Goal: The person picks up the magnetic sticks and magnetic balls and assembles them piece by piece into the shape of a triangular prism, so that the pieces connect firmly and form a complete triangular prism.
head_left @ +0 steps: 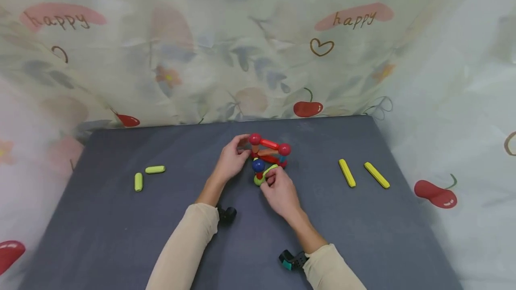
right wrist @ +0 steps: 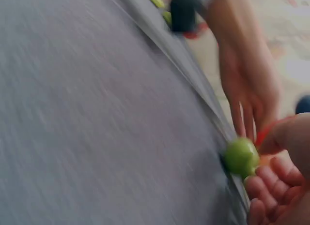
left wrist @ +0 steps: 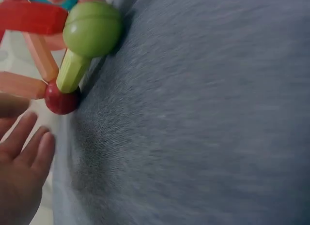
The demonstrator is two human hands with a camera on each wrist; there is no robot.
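Observation:
In the head view a small frame of balls and rods stands in the middle of the dark table. It has red balls (head_left: 284,149), orange and red rods (head_left: 269,143), a blue ball (head_left: 258,165) and a green ball (head_left: 258,181) at the near corner. My left hand (head_left: 232,158) is at the frame's left side, fingers extended near an orange rod (left wrist: 22,85) in the left wrist view; contact is unclear. With curled fingers, my right hand (head_left: 281,191) pinches a light green rod (head_left: 271,170) beside the green ball. Its fingertips are partly hidden.
Two short light green rods (head_left: 155,169) lie on the table (head_left: 121,236) at left. Two longer yellow rods (head_left: 347,173) lie at right. A patterned cloth (head_left: 209,88) hangs behind the table's far edge.

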